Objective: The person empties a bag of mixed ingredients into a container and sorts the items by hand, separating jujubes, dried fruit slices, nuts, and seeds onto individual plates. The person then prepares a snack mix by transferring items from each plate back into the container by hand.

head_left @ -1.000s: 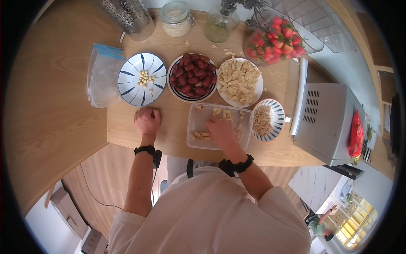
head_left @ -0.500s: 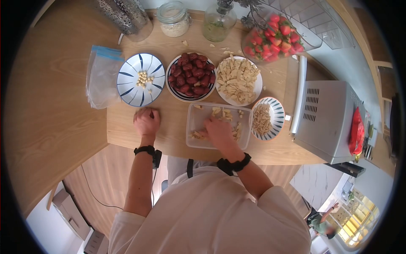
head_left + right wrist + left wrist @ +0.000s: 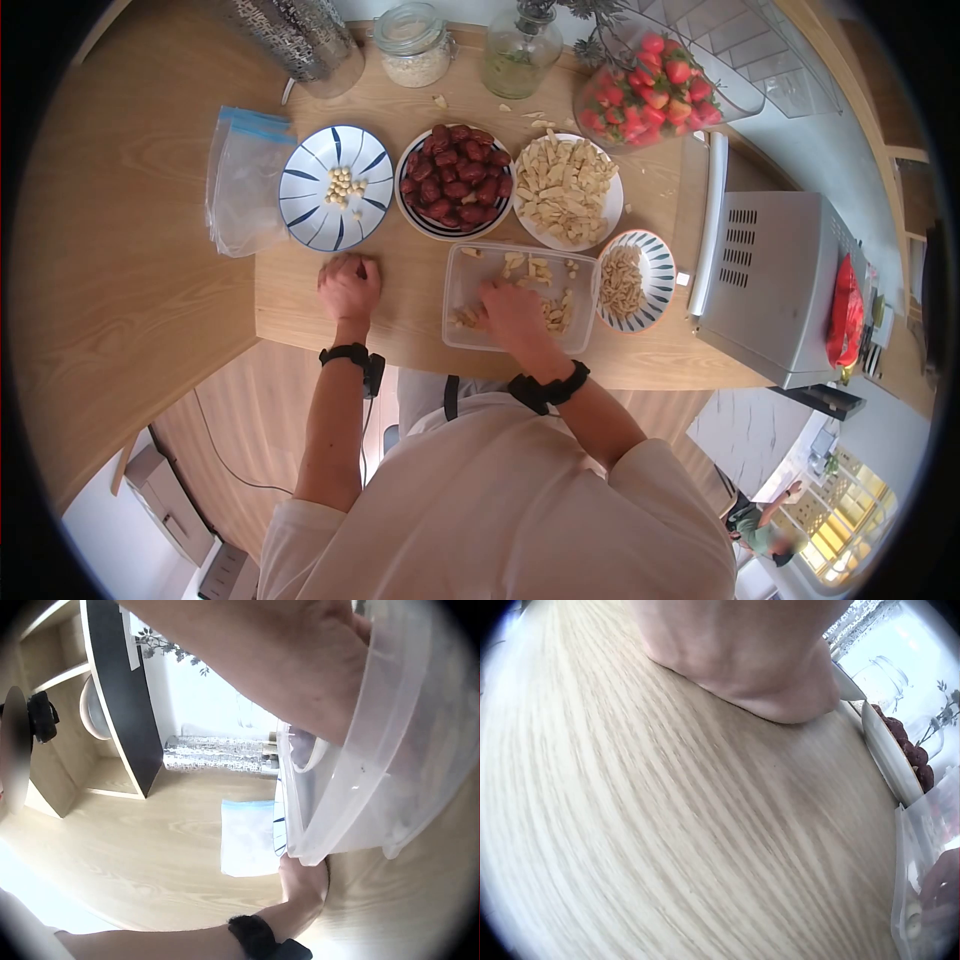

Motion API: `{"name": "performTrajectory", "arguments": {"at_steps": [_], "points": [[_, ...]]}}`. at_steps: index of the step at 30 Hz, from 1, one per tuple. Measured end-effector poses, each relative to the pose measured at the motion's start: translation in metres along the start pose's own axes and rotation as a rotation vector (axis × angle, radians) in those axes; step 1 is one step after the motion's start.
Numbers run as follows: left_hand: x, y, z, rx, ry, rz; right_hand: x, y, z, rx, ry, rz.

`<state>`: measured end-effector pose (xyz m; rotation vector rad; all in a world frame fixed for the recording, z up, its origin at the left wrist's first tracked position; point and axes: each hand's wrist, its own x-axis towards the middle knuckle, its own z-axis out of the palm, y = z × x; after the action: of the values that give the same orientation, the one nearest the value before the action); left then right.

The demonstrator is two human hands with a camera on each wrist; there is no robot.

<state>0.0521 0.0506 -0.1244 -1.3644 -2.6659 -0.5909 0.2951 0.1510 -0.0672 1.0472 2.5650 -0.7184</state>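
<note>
My right hand [image 3: 512,315] reaches down into a clear plastic container [image 3: 450,290], its fingertips low among pale dried pieces [image 3: 556,312] scattered over the bottom. The fingers point toward the container's left side; whether they pinch a piece I cannot tell. In the right wrist view the container's wall [image 3: 352,780] covers the fingers. My left hand [image 3: 348,288] rests on the wooden table, loosely curled, below a blue-striped plate [image 3: 305,215] with small round pale seeds [image 3: 344,185]. Close behind the container stand a plate of red dates [image 3: 455,180] and a white plate of pale slices [image 3: 565,185].
A striped bowl [image 3: 655,285] of small pale pieces sits against the container's right side. Zip bags [image 3: 240,185] lie at the left. Along the back are a glass jar [image 3: 412,50], a vase [image 3: 520,60] and strawberries [image 3: 650,95]. A grey appliance [image 3: 765,280] stands right.
Inside the container, my right hand has shifted slightly left, uncovering more pale pieces at its right. My left hand has stayed in place on the table.
</note>
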Motion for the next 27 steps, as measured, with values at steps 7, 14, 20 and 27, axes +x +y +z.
{"name": "performTrajectory", "arguments": {"at_steps": [7, 14, 20, 27], "points": [[0.001, 0.002, -0.002, -0.008, 0.001, 0.003, -0.001, 0.006, 0.001, 0.095, 0.047, 0.009], [0.002, 0.005, -0.003, -0.007, 0.023, 0.008, -0.003, 0.010, 0.001, 0.034, 0.040, 0.055], [0.000, 0.002, 0.001, -0.018, 0.014, 0.020, 0.000, 0.011, 0.002, -0.093, -0.019, 0.056], [-0.002, -0.001, 0.005, -0.011, 0.022, 0.025, -0.014, 0.019, -0.016, 0.015, 0.111, 0.033]]}}
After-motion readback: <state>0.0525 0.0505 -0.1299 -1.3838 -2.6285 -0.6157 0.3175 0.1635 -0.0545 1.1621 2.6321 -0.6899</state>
